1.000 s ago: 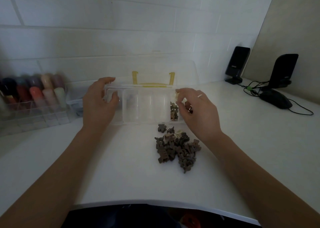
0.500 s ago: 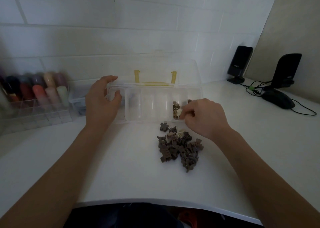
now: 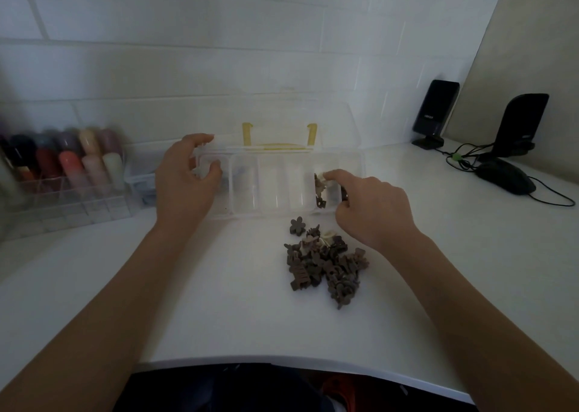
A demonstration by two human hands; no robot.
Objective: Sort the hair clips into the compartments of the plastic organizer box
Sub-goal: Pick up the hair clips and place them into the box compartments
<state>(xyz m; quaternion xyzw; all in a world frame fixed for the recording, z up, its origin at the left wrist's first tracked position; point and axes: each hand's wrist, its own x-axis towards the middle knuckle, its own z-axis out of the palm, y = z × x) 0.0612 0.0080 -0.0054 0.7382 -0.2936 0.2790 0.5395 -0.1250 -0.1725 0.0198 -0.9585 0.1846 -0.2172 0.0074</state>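
Observation:
A clear plastic organizer box (image 3: 272, 189) with a yellow latch stands at the back of the white table, its lid open against the wall. My left hand (image 3: 185, 189) grips the box's left end. My right hand (image 3: 372, 211) reaches over the rightmost compartment, fingertips pinched on a pale hair clip (image 3: 324, 176). A few brown clips (image 3: 319, 192) lie in that compartment; the middle compartments look bare. A pile of brown hair clips (image 3: 326, 264), with a few cream ones, lies in front of the box, and one flower clip (image 3: 297, 226) sits apart.
A clear rack of coloured bottles (image 3: 62, 173) stands at the left next to the box. Two black speakers (image 3: 435, 110) (image 3: 520, 123), a black mouse (image 3: 504, 176) and cables are at the far right. The table's front edge (image 3: 282, 361) curves close to me.
My right hand came down to the pile, pinched a pale clip, and has carried it up over the rightmost compartment. My left hand has stayed on the box's left end.

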